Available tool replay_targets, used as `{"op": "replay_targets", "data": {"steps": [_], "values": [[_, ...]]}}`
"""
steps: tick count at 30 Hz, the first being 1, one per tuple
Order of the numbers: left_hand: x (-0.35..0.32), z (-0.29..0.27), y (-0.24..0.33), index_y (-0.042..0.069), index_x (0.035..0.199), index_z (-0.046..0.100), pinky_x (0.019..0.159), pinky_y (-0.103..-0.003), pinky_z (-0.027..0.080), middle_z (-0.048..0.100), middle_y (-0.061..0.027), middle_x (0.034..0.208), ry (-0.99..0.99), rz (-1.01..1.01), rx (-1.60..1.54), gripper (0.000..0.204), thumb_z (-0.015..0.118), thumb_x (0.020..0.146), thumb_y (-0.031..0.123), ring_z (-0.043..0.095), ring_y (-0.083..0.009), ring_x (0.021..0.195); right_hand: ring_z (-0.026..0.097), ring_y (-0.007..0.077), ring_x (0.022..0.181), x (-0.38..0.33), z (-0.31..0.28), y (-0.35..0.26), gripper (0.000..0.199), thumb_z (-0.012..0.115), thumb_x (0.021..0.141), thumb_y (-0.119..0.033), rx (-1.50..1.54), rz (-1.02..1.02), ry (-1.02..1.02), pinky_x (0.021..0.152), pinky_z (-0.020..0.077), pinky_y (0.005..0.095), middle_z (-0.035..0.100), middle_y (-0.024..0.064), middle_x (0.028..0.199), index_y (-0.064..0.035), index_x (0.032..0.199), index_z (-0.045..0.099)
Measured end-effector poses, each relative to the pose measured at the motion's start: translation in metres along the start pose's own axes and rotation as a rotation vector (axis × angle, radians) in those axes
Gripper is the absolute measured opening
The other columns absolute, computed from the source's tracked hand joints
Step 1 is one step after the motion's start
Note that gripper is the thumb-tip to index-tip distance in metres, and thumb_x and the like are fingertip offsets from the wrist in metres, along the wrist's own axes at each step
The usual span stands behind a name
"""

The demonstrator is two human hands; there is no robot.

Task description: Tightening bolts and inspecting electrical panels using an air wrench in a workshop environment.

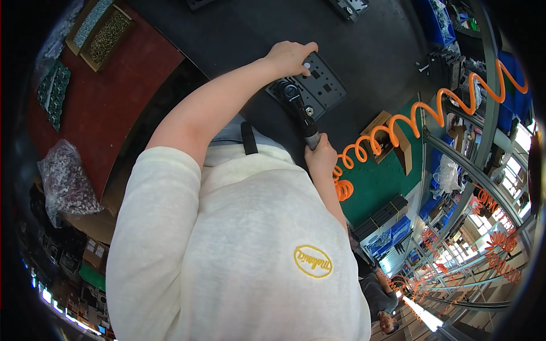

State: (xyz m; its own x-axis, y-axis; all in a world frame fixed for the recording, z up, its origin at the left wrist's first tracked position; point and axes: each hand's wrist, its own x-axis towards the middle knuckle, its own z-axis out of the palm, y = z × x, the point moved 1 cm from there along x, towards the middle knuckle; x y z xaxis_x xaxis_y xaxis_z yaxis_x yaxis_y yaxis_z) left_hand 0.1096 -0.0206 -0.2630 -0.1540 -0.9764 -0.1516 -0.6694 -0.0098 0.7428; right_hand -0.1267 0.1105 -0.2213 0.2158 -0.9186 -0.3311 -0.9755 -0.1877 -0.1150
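A dark grey metal plate with several holes and cutouts lies on the black table top. At its far left corner, my left hand grips the plate's edge, thumb on top and fingers over the rim. My right hand is closed round the handle of a black air ratchet wrench. The tool's round head rests over the plate's near left part, close below my left hand. What lies under the head is hidden. A shiny round metal fitting shows on the plate beside the tool.
An orange coiled air hose runs from near my right hand to the upper right. An open cardboard box stands on a green surface. Boxes of small screws and a bag of small parts are at left. Another person is at lower right.
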Motion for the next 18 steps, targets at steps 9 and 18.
{"op": "replay_targets", "data": {"steps": [9, 18], "values": [[0.013, -0.005, 0.012, 0.014, 0.11, 0.054, 0.076, -0.039, 0.05, 0.068, -0.0082, 0.093, -0.132, 0.098, 0.029, 0.052, 0.079, 0.065, 0.027, 0.065, -0.0288, 0.091, 0.063, 0.0349, 0.07, 0.008, -0.005, -0.001, 0.031, 0.07, 0.067, -0.01, 0.04, -0.1, 0.121, 0.061, 0.0509, 0.0421, 0.063, 0.014, 0.078, -0.0042, 0.091, 0.052], [-0.001, -0.046, -0.059, 0.008, 0.107, 0.052, 0.077, -0.039, 0.05, 0.066, -0.012, 0.094, 0.163, -0.138, -0.1, 0.055, 0.08, 0.066, 0.031, 0.064, -0.0307, 0.089, 0.064, 0.0364, 0.07, 0.003, -0.023, 0.019, 0.023, 0.067, 0.074, -0.017, 0.385, 0.177, 0.156, 0.062, 0.0492, 0.0411, 0.064, 0.0178, 0.074, -0.006, 0.093, 0.058]]}}
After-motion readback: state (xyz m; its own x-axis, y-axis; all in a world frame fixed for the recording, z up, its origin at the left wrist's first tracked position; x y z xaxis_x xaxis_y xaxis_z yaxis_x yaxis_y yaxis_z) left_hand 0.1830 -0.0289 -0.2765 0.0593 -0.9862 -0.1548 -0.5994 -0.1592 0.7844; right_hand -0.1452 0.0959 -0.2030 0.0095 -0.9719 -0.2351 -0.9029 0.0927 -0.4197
